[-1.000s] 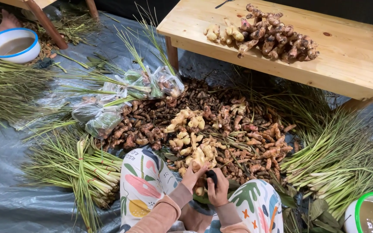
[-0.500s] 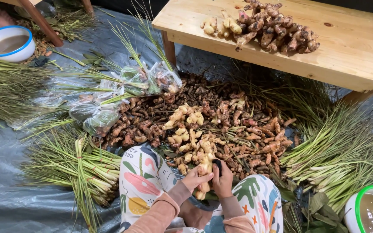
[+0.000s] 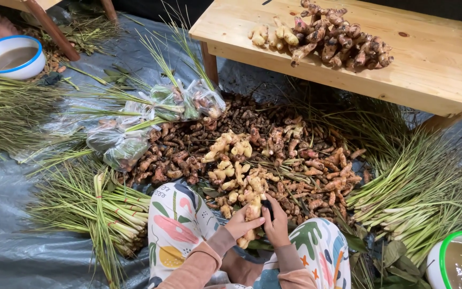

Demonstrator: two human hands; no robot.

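Gripping a knobbly pale ginger root (image 3: 253,210), both hands (image 3: 260,222) close together.

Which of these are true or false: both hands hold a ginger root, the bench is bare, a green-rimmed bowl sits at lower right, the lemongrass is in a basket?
Both hands, left hand and right hand, hold one ginger root: true.
The wooden bench is bare: false, a pile of roots lies on it.
A green-rimmed bowl sits at lower right: true.
The lemongrass is in a basket: false, it lies in bundles on the plastic sheet.
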